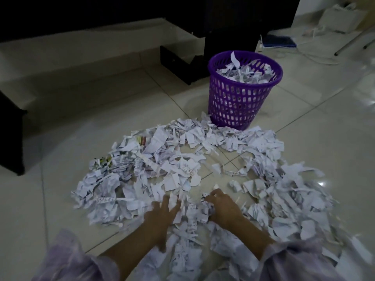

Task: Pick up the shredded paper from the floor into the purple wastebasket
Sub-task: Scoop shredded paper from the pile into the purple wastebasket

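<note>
a person crouches over a wide ring of shredded paper (182, 169) on the tiled floor (60, 159), two hands down in its near edge. the left hand (162, 211), blurred, lies with fingers spread flat on the scraps; the right hand (221, 207), just beside it, has fingers curled into a clump of paper, apparently gathering it. the step in hand looks like raking a handful together between the palms. next, by this view, the hands need to close on the bunch from both sides, lift it without shedding strips, and carry it far and right to the basket (243, 94). counted: two hands, one purple basket, one sprawling heap of paper too scattered to number. the basket stands upright at the heap's far edge, touching its outer scraps, already filled near the rim with shreds. most of the paper remains on the floor.
</note>
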Action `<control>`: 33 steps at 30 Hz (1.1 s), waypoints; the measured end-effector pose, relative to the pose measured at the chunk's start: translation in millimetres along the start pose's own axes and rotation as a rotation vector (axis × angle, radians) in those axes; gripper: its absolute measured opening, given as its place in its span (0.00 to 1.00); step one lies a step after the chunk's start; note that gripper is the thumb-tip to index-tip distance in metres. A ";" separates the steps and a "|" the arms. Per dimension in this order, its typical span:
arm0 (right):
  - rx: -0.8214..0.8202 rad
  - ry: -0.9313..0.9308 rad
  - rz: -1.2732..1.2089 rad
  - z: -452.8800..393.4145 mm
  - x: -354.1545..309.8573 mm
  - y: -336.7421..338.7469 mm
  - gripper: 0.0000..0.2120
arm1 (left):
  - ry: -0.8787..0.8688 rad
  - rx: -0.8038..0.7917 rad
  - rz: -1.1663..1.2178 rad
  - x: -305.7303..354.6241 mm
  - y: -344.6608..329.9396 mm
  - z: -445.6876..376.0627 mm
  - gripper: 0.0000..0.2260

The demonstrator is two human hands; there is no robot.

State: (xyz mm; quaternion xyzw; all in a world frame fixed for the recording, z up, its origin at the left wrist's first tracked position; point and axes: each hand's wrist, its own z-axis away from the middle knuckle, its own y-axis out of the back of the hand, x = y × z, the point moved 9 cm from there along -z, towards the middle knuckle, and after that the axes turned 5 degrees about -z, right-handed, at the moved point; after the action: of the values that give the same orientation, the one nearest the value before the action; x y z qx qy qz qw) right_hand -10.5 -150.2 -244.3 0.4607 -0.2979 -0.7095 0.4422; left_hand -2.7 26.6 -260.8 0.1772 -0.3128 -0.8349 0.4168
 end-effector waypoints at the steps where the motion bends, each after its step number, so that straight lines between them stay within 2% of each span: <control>1: 0.005 -0.005 -0.013 -1.9 1.5 1.1 0.26 | 0.006 0.040 -0.052 2.6 4.8 1.8 0.58; 4: 0.035 -0.018 -0.058 -6.2 6.5 10.2 0.19 | -0.033 0.180 -0.115 8.6 24.7 1.9 0.46; 6: 0.096 -0.046 -0.114 -7.2 12.4 24.3 0.15 | -0.061 0.240 -0.079 10.6 34.9 -4.4 0.36; 9: 0.213 -0.105 -0.256 -9.8 25.7 53.3 0.12 | -0.059 0.308 0.022 12.6 56.4 -13.6 0.27; 12: 0.278 -0.118 -0.388 -8.9 26.7 84.9 0.13 | -0.025 0.470 0.321 6.7 93.9 -10.0 0.18; 14: 0.260 -0.122 -0.450 -7.9 20.0 96.2 0.18 | -0.011 0.601 0.585 -1.9 118.0 -4.3 0.14; 17: 0.191 -0.125 -0.545 -6.6 3.9 98.0 0.25 | 0.024 0.648 0.930 -10.8 133.0 -6.4 0.11; 21: -0.006 -0.081 -0.901 -5.8 -26.1 78.1 0.30 | 0.108 0.569 1.225 -10.1 130.0 -16.1 0.12; 23: -0.093 -0.060 -0.988 -9.7 -34.7 66.0 0.41 | 0.157 0.479 1.355 -8.3 123.5 -20.4 0.15; 25: -0.133 -0.009 -0.955 -12.7 -41.4 60.4 0.50 | 0.156 0.314 1.535 2.3 116.9 -21.5 0.17; 27: -0.122 0.047 -0.901 -15.8 -45.2 59.5 0.49 | 0.095 0.195 1.665 16.8 115.2 -20.9 0.22; 29: -0.097 0.067 -0.857 -17.8 -46.3 59.2 0.45 | 0.081 0.142 1.745 25.5 112.8 -24.8 0.31; 30: -0.082 0.064 -0.832 -19.5 -45.4 58.3 0.43 | 0.065 0.148 1.802 27.7 114.5 -22.8 0.32; 33: -0.010 0.059 -0.746 -24.0 -39.8 61.1 0.36 | -0.014 0.122 1.928 27.6 119.4 -22.1 0.18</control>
State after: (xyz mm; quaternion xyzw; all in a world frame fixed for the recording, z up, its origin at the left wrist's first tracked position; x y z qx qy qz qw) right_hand 40.4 -141.1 -187.5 0.5558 -0.0934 -0.8096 0.1639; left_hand 63.2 -58.5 -198.1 -0.1394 -0.3694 -0.1172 0.9112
